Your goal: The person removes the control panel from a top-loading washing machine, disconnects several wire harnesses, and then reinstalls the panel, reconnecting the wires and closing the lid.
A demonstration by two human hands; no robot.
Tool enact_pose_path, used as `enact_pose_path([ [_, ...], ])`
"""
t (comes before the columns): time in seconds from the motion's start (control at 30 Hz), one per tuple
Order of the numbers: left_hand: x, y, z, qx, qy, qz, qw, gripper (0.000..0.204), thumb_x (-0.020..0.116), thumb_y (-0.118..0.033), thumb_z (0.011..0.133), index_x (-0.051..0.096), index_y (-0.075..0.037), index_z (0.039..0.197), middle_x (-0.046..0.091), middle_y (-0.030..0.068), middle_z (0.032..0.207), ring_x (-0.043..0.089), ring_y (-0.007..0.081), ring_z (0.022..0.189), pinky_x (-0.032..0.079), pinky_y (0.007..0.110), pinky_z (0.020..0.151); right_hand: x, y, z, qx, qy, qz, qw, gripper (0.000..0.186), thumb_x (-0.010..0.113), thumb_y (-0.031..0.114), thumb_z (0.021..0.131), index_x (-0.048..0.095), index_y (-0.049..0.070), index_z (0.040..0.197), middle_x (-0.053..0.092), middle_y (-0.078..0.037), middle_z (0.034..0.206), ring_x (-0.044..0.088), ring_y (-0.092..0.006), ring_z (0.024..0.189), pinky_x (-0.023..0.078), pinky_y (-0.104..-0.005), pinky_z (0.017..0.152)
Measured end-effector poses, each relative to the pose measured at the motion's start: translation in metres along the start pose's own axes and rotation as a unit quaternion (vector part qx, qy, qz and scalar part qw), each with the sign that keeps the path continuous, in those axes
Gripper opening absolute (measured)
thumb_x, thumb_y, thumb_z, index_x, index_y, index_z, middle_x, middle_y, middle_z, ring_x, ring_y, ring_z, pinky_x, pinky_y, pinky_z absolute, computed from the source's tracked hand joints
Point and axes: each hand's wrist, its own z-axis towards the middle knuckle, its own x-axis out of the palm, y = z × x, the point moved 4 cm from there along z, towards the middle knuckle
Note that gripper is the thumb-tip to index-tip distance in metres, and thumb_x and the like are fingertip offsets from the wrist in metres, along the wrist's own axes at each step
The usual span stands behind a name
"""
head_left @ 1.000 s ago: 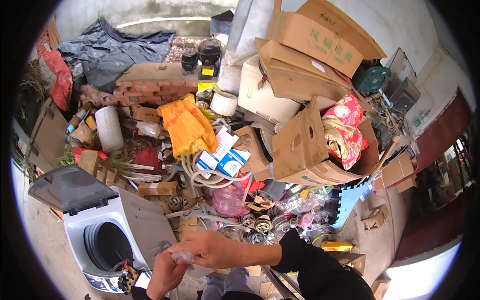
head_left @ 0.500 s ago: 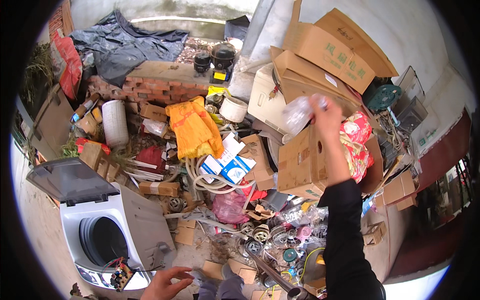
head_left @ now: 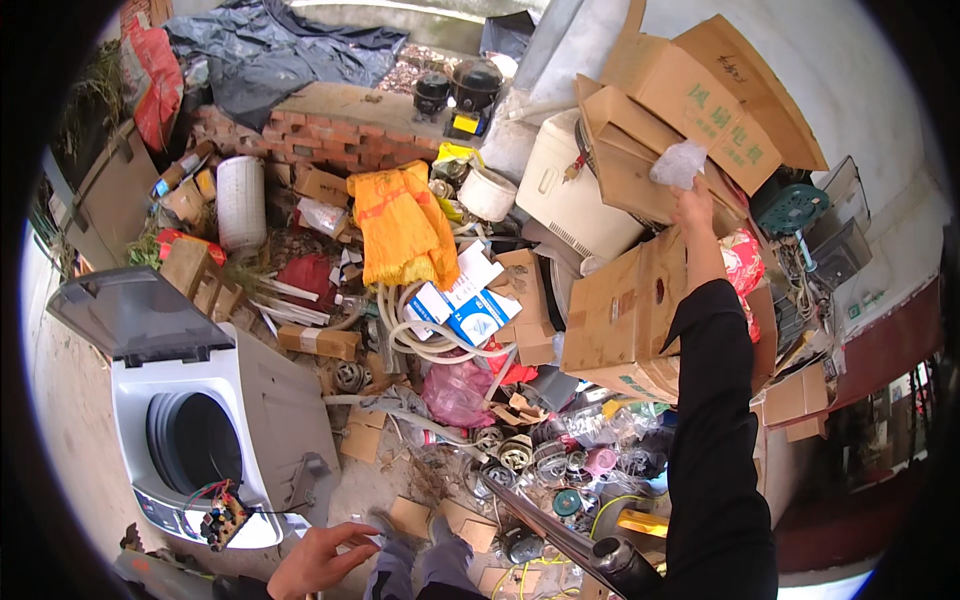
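My right hand point(head_left: 692, 208) is stretched far forward with its fingers closed on a crumpled clear plastic bag point(head_left: 678, 163). The bag is in front of an open, leaning cardboard box point(head_left: 690, 95), above a brown carton point(head_left: 622, 310). I cannot tell whether it touches the box. Beside my right wrist lies a red and white floral cloth point(head_left: 741, 268). Low in the view, my left hand point(head_left: 320, 560) holds nothing, its fingers loosely apart. Nearest to it is a white top-loading washing machine point(head_left: 270, 410) with its lid raised and a wired circuit board point(head_left: 225, 520) at its front.
An orange sack point(head_left: 402, 225), a blue and white box point(head_left: 470, 312) and coiled hose point(head_left: 400, 335) lie in the middle pile. Motor parts point(head_left: 515, 455) and plastic bottles clutter the ground near my feet. A metal pole point(head_left: 540, 515) slants across the lower right. Compressors point(head_left: 475, 85) sit on a brick ledge.
My right hand has moved farther forward with the plastic bag, up against the view of the open box. My left hand stays low. The whole view has shifted slightly.
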Motion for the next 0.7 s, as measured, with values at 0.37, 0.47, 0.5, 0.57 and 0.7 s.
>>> enact_pose_path([
  [0.37, -0.008, 0.035, -0.033, -0.018, 0.052, 0.017, 0.998, 0.031, 0.066, -0.023, 0.099, 0.067, -0.005, 0.124, 0.076, 0.0143, 0.102, 0.075, 0.0255, 0.089, 0.056, 0.034, 0.080, -0.005, -0.008, -0.041, -0.045, -0.092, 0.031, 0.994, 0.082, 0.076, 0.016, 0.081, 0.041, -0.001, 0.154, 0.061, -0.019, 0.138, 0.063, -0.0289, 0.116, 0.053, -0.0444, 0.096],
  [0.47, -0.006, 0.043, -0.040, -0.034, 0.157, 0.045, 0.986, 0.033, 0.064, -0.028, 0.100, 0.068, -0.007, 0.125, 0.075, 0.0149, 0.102, 0.072, 0.0318, 0.091, 0.056, 0.038, 0.081, -0.028, -0.014, -0.053, -0.163, -0.146, -0.082, 0.972, 0.052, 0.067, 0.005, 0.086, 0.056, -0.003, 0.137, 0.070, -0.014, 0.105, 0.067, -0.0198, 0.087, 0.056, -0.0325, 0.075],
  [0.5, -0.008, 0.052, -0.055, -0.083, 0.161, 0.024, 0.983, 0.032, 0.065, -0.028, 0.100, 0.068, -0.007, 0.125, 0.075, 0.0150, 0.102, 0.072, 0.0330, 0.092, 0.055, 0.039, 0.081, 0.032, -0.006, -0.087, -0.197, -0.061, 0.073, 0.976, 0.042, 0.067, 0.007, 0.087, 0.060, -0.002, 0.127, 0.068, -0.010, 0.094, 0.064, -0.0156, 0.080, 0.054, -0.0308, 0.069],
  [0.57, -0.004, 0.104, -0.084, -0.085, 0.138, 0.035, 0.986, 0.031, 0.065, -0.030, 0.100, 0.070, -0.008, 0.121, 0.075, 0.0144, 0.101, 0.072, 0.0342, 0.087, 0.056, 0.040, 0.079, 0.091, 0.009, -0.169, -0.174, 0.081, 0.137, 0.972, 0.027, 0.067, 0.007, 0.092, 0.060, 0.001, 0.117, 0.068, -0.005, 0.096, 0.063, -0.0130, 0.077, 0.053, -0.0277, 0.066],
  [0.7, -0.017, 0.161, -0.130, -0.115, -0.054, 0.075, 0.989, 0.026, 0.061, -0.029, 0.100, 0.073, -0.007, 0.106, 0.073, 0.0177, 0.094, 0.070, 0.0395, 0.087, 0.056, 0.043, 0.076, 0.162, -0.094, -0.339, -0.045, 0.606, -0.089, 0.789, 0.035, 0.068, 0.026, 0.099, 0.061, 0.007, 0.128, 0.069, -0.002, 0.111, 0.068, -0.0151, 0.092, 0.057, -0.0352, 0.081],
])
